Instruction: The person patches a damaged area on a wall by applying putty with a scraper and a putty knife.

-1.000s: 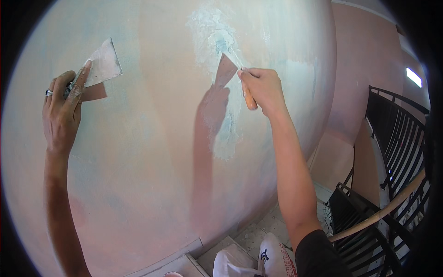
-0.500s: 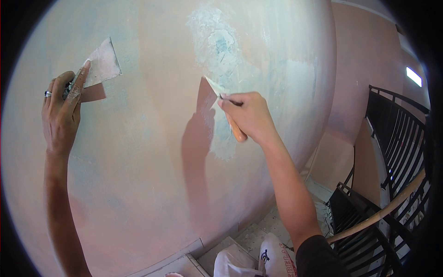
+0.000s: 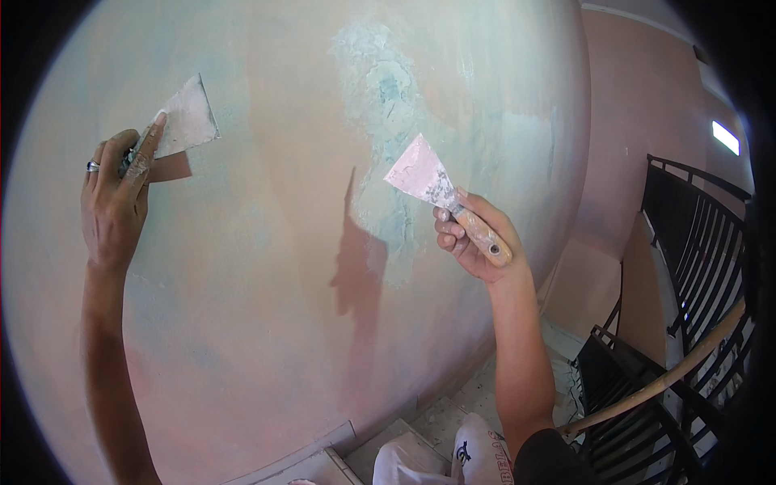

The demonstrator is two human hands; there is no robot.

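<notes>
My left hand [image 3: 115,190], a ring on one finger, grips a putty knife [image 3: 191,121] with a broad, whitish blade, held close to the wall at the upper left. One finger lies along that blade; the handle is mostly hidden. My right hand [image 3: 482,242] is closed round the wooden handle of a second putty knife [image 3: 420,174]. Its blade is coated in pale pinkish filler, faces me and points up and left, in front of the wall. Behind it runs a rough filler patch [image 3: 394,89], whitish with bluish-green spots, on the pinkish wall [image 3: 283,323].
Black metal railings [image 3: 699,226] with a wooden handrail [image 3: 663,378] curve along the right side. Stair steps [image 3: 388,444] lie below, beside my white trouser legs [image 3: 412,461]. A small bright opening [image 3: 725,137] shows in the far wall at the upper right.
My right hand has turned over and drawn away from the patch, moving right and down, so its blade's coated face now shows. The left hand has shifted slightly right and down.
</notes>
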